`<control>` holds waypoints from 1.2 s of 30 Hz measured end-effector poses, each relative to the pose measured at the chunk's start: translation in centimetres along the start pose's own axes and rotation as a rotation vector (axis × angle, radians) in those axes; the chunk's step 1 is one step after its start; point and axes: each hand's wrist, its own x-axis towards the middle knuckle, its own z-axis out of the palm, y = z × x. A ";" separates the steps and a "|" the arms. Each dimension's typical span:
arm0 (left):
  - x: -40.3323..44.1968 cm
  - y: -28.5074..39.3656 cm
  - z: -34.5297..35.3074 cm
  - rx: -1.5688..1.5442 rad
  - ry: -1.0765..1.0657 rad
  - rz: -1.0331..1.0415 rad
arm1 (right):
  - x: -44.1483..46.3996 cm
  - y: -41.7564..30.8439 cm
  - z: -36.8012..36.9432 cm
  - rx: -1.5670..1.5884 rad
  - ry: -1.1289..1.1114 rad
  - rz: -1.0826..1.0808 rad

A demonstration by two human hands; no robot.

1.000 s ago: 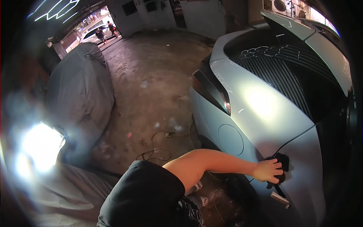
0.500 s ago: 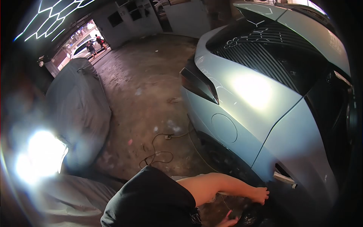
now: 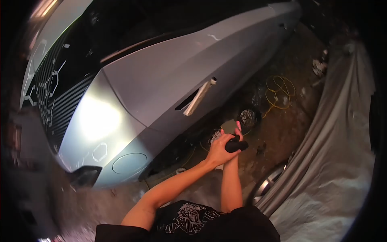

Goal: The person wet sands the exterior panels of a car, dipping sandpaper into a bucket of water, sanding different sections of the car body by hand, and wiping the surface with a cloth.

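Observation:
My left hand (image 3: 219,150) is closed around a small black object (image 3: 236,144), low in front of my body. Just beyond it, my right hand (image 3: 238,130) is partly hidden behind the black object, its fingers at the edge of a flat grey-green square pad (image 3: 229,127). Both hands are close together, apart from the silver car (image 3: 161,80). A pale strip (image 3: 198,98) sticks out beside a dark slot in the car's side. Bright light reflects off the rear body panel.
A dark round thing with a crumpled shiny surface (image 3: 248,117) is just past my hands. A yellow cord (image 3: 278,94) lies coiled on the floor. Grey cloth (image 3: 322,161) drapes along the right side, with part of a wheel (image 3: 269,183) at its edge.
The view has swung round to the car's side. My left hand, earlier against the car with the black object, has come away and down. My right hand has come into view beside it.

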 end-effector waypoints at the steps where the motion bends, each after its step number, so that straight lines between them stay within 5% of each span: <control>1: -0.4 0.0 -1.2 0.111 0.050 0.017 | 0.1 1.5 -0.1 0.037 -0.048 -0.028; 5: 0.9 1.8 -9.5 0.342 -0.085 0.275 | 0.3 8.1 1.6 0.070 -0.302 -0.197; 8: 3.1 6.6 -17.2 0.587 -0.147 0.423 | -7.7 12.1 12.3 -0.472 0.239 -0.390; 11: 5.0 8.3 -22.8 0.944 -0.101 0.560 | -6.8 18.3 14.0 -0.856 0.062 -0.713; 14: 6.5 5.5 -26.0 1.294 -0.330 0.608 | -6.7 25.7 15.5 -1.146 0.120 -1.130; 17: 9.0 4.8 -27.8 1.285 -0.387 0.771 | -12.9 27.9 15.7 -1.513 0.043 -0.999; 20: 13.8 7.3 -29.9 1.252 -0.196 1.036 | -6.7 22.7 15.3 -1.525 -0.023 -0.940; 22: 15.2 8.7 -31.1 1.350 -0.029 0.913 | 5.8 18.0 14.4 -1.231 -0.057 -0.882; 24: 16.4 7.7 -31.6 1.395 0.148 0.900 | 3.7 17.3 16.1 -1.253 -0.030 -0.855; 27: 16.8 5.9 -29.8 1.422 0.106 0.911 | -6.3 23.3 15.1 -1.374 -0.103 -0.953; 29: 17.5 5.1 -27.9 1.305 0.037 0.947 | -14.3 26.4 13.3 -1.445 -0.377 -0.887; 34: 17.7 4.3 -25.1 1.278 0.036 0.922 | 1.3 15.0 18.5 -1.280 -0.274 -0.921; 36: 17.3 3.9 -25.1 1.252 0.028 0.906 | 0.2 15.2 18.9 -1.323 -0.232 -0.932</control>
